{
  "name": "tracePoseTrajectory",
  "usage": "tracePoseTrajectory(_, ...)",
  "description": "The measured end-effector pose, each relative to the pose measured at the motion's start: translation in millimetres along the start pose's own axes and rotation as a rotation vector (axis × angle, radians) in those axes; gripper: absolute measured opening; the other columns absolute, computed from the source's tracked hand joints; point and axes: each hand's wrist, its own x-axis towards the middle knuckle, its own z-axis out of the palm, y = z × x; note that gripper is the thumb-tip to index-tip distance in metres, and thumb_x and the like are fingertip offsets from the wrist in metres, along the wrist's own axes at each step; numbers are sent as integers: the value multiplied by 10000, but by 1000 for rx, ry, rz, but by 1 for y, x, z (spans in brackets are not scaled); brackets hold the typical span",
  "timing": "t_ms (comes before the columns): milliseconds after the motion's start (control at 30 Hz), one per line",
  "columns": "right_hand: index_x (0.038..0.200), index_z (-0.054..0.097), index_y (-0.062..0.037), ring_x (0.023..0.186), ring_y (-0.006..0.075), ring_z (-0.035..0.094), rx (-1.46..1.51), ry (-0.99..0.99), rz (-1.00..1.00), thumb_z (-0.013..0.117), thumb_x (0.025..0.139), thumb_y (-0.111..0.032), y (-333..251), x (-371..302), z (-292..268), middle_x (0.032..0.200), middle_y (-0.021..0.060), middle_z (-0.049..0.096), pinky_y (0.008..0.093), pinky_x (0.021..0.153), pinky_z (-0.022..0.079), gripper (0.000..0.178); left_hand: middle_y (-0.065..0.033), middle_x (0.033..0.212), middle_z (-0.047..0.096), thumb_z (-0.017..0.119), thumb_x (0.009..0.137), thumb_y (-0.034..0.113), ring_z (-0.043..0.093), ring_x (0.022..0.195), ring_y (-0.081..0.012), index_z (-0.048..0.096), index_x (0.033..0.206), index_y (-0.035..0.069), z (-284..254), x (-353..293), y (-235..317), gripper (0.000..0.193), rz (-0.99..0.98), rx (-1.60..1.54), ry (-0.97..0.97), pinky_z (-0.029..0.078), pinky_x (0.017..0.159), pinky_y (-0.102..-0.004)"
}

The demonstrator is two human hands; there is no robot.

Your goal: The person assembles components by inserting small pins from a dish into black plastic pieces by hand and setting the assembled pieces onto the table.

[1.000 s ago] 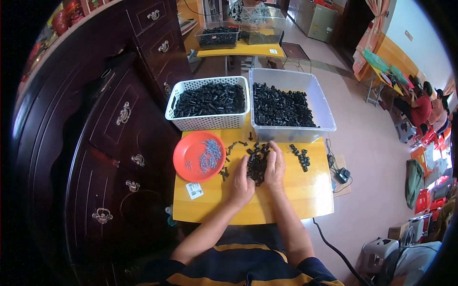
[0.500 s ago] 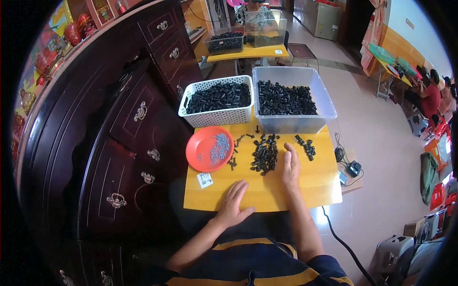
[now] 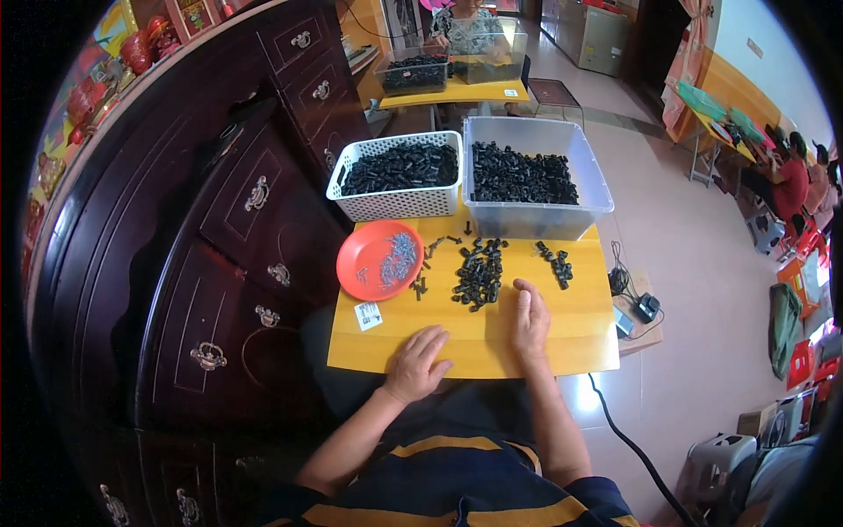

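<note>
My left hand point(image 3: 418, 364) rests palm down at the near edge of the yellow table point(image 3: 474, 347), its fingers loosely extended and empty. My right hand point(image 3: 530, 323) stands on its side farther right, thumb up, fingers slightly curved, with nothing visible in it. Just beyond it, left of the fingertips, lies a pile of small black plastic parts point(image 3: 479, 274). A smaller group of black parts point(image 3: 557, 265) sits to the right. On the left is a red plate point(image 3: 357, 248) holding small silvery screws or pins. A few black T-shaped pieces point(image 3: 421, 287) lie beside the plate.
A white perforated basket point(image 3: 395, 209) and a clear plastic bin point(image 3: 527, 221), both full of black parts, stand along the far edge. Dark wooden drawers point(image 3: 237, 202) border the left. A person sits at another table point(image 3: 465, 92) ahead. A black cable point(image 3: 628, 443) crosses the floor.
My right hand has drawn back slightly toward me, away from the pile. My left-hand fingers are a little more bent. The whole view has shifted slightly.
</note>
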Motion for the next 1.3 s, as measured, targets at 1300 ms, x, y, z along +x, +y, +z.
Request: tracePoseTrajectory(1300,1029,735,-106,853,355,686,-556,22,-166,668,899,-66,40,116,-5,924,124,694,439,758,550,152,-34,908,663,757,898,168,705,797,-266,750,1121,126,38,108,-26,227,-75,-53,8,581,664,-394)
